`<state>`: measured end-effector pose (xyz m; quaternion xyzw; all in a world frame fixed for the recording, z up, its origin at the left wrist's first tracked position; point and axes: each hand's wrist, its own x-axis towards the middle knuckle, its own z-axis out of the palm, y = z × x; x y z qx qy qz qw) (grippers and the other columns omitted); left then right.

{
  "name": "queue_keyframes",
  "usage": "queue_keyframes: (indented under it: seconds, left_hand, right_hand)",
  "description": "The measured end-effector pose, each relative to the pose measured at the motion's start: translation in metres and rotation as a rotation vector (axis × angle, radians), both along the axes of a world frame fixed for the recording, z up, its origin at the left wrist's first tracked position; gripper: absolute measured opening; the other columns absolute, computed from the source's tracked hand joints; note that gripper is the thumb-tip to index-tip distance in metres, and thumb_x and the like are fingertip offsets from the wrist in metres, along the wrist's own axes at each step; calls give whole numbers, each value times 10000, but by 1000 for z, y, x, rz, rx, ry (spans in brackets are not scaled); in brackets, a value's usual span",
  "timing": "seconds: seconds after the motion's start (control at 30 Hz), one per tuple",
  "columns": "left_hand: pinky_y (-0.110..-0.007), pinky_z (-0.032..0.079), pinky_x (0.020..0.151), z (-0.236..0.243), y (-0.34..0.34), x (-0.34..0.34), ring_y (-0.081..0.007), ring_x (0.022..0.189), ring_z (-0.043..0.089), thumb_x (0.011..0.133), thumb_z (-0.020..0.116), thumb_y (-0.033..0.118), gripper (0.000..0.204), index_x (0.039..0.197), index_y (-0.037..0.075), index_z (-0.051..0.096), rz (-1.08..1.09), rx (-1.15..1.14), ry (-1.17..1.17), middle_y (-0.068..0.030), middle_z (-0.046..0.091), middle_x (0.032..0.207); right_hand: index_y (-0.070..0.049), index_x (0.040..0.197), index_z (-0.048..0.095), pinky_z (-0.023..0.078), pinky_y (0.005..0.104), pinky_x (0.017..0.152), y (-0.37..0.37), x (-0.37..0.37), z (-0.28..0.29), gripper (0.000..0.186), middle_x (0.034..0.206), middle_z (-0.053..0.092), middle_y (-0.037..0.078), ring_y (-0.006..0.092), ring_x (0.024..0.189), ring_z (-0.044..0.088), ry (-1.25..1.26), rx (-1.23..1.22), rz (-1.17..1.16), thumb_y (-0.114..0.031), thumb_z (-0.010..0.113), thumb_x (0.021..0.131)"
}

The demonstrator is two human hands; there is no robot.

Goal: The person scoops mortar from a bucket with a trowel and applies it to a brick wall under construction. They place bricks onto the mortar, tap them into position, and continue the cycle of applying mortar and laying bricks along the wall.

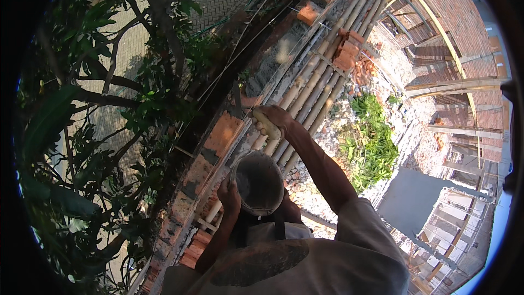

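My right hand point(275, 119) is closed round the thick tan handle point(267, 127) of a trowel. The trowel's narrow grey blade point(238, 98) points away over the top of a brick wall. Close to my body, my left hand point(229, 194) grips the left side of a round grey bucket point(233, 172) by its rim. Shadow darkens the inside of the bucket, so I cannot make out what is in it. Just beyond the bucket, an orange brick point(222, 134) lies on the wall top, with grey mortar point(267, 74) spread farther along.
Bamboo poles point(322, 87) run beside the wall on its right, bearing a stack of bricks point(349, 49). Taut string lines point(232, 57) follow the wall. Tree branches point(158, 16) crowd the left. Rubble and leafy green plants point(371, 136) lie below, right of the poles.
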<state>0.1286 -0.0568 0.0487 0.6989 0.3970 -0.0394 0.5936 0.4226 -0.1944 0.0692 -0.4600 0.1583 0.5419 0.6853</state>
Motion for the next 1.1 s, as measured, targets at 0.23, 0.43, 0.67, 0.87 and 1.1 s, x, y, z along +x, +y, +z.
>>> queue_keyframes:
  seconds: [0.23,0.43,0.67,0.87,1.1]
  left_hand:
    - [-312,392,630,-4,-5,-6,-139,690,452,905,508,142,220,972,-61,557,29,50,-85,-45,507,777]
    - [-287,334,576,-6,-8,-10,-95,639,392,903,523,135,185,829,-33,544,31,65,-93,-5,438,717]
    - [-322,409,630,-6,-8,4,-154,665,465,891,537,128,214,919,-78,587,73,21,-28,-46,526,735]
    - [-311,361,587,-27,-11,3,-132,622,420,892,528,218,275,890,-52,581,-12,105,-85,-33,481,694]
    - [-301,347,595,-68,-11,-21,-101,675,385,924,535,336,356,841,-9,556,15,-21,61,2,434,750]
  right_hand:
    - [2,1005,519,508,292,532,-59,184,-50,296,821,589,93,182,638,577,-170,102,-385,-245,359,1034]
    - [-28,1020,495,510,274,520,-46,142,-62,211,814,557,55,161,648,559,42,550,-500,-199,373,1023]
    - [-45,1022,515,492,264,475,-26,-44,-16,242,761,562,46,122,576,553,-72,302,-294,-286,507,1003]
    - [-38,968,548,488,275,448,-91,79,-63,176,728,569,28,117,525,558,-633,-235,-575,-168,647,903]
    - [-6,839,556,469,310,432,-103,144,-146,198,648,566,54,146,487,555,-778,-409,-474,-176,655,856]
